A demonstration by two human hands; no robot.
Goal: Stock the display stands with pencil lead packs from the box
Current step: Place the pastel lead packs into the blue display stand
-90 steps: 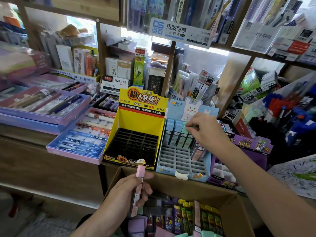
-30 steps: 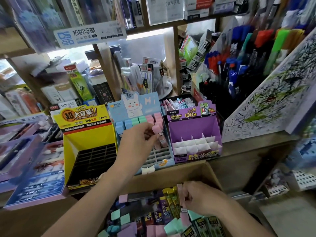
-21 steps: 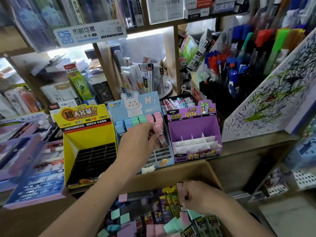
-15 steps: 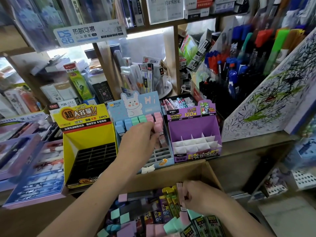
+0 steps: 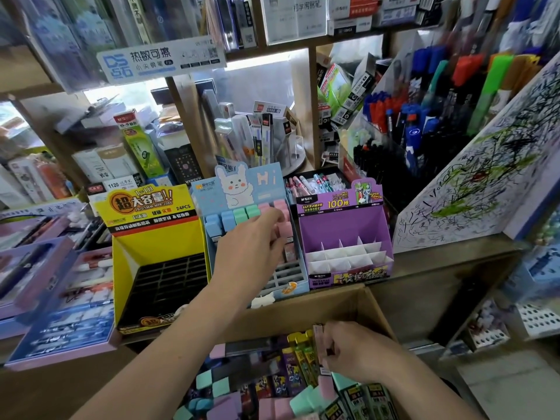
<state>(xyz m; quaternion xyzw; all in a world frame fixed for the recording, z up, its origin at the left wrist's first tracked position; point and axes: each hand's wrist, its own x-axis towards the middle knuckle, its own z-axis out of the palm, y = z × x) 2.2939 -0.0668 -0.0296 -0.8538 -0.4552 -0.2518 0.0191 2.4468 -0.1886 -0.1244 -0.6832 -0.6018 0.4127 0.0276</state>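
Pink pack (image 5: 286, 231), pinched by the left hand (image 5: 251, 253) at the blue stand (image 5: 263, 183), three o'clock column, may jam and topple neighbours (image 5: 246, 212); the right hand (image 5: 357, 350) grips a second pack (image 5: 318, 344) in the box (image 5: 303, 307) at six.

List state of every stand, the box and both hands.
yellow stand: slots empty
blue stand: back row filled, front slots empty
purple stand: compartments empty
box: open, packs inside
left hand: pinches pink pack at blue stand
right hand: grips upright pack in box
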